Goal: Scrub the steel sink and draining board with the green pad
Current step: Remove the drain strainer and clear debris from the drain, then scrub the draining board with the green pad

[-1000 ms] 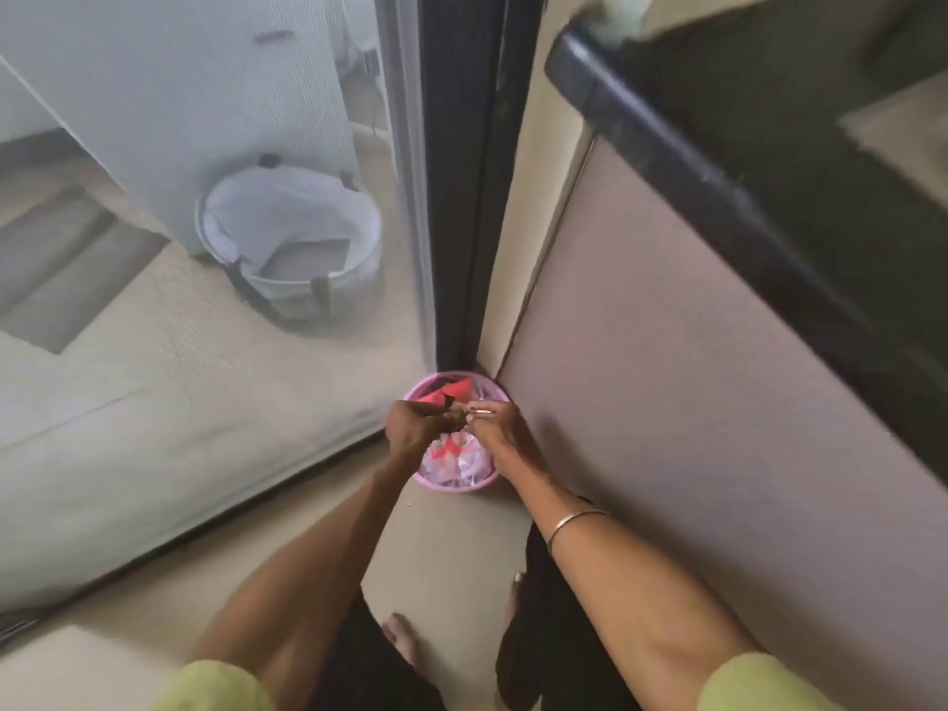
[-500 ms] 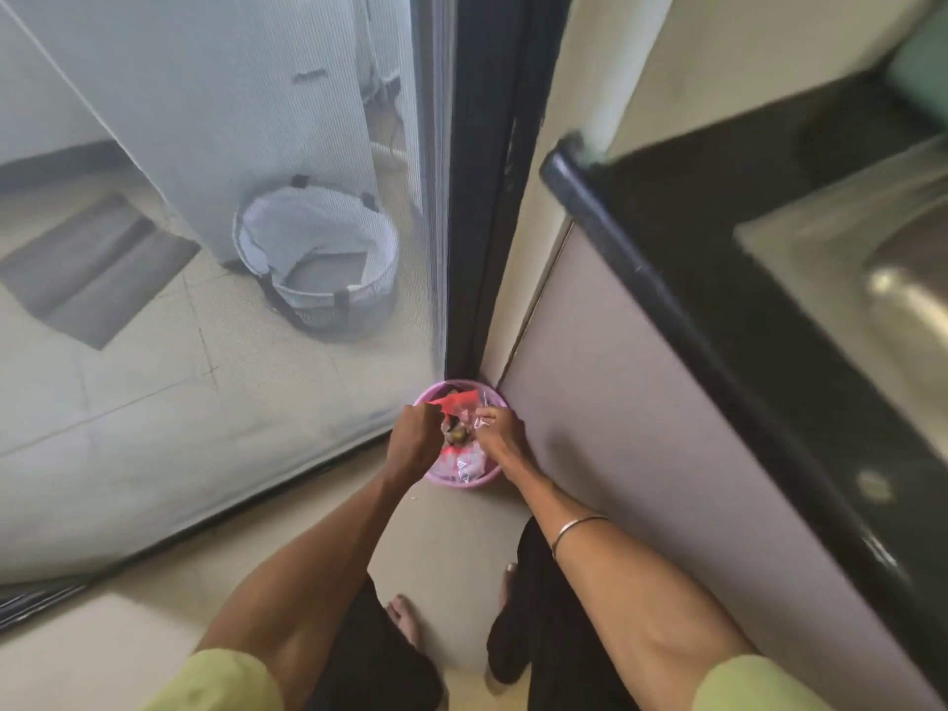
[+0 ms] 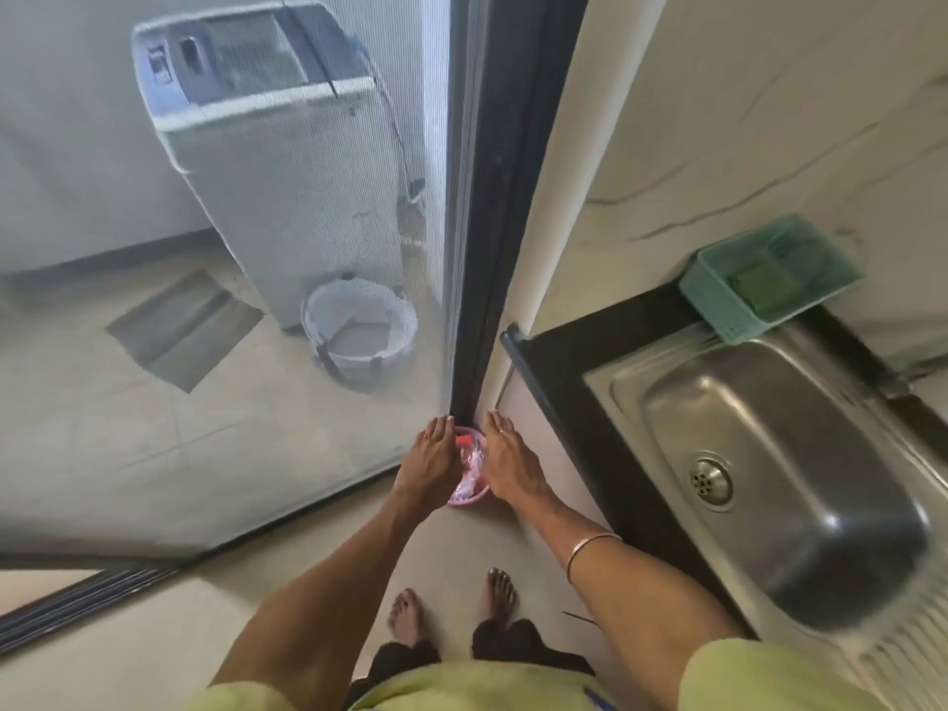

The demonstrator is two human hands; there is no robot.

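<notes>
The steel sink (image 3: 769, 454) sits in a black counter at the right, its drain (image 3: 710, 483) in the middle of the basin. Ribbed draining board (image 3: 908, 654) shows at the lower right edge. A green pad (image 3: 758, 289) lies in a teal basket (image 3: 718, 305) at the sink's far corner. My left hand (image 3: 428, 467) and my right hand (image 3: 508, 467) hang side by side over a small pink bin (image 3: 469, 497) on the floor, fingers straight, holding nothing. Both hands are well left of the sink.
A mesh sliding door with a dark frame (image 3: 492, 197) stands ahead. Behind the mesh are a washing machine (image 3: 277, 161) and a white basket (image 3: 359, 331). The black counter edge (image 3: 554, 402) runs close to my right arm. My bare feet stand on the tiled floor.
Both hands let go of the scraps they held over the pink bin and now hang open. The view has risen, bringing the sink, basket and pad into sight.
</notes>
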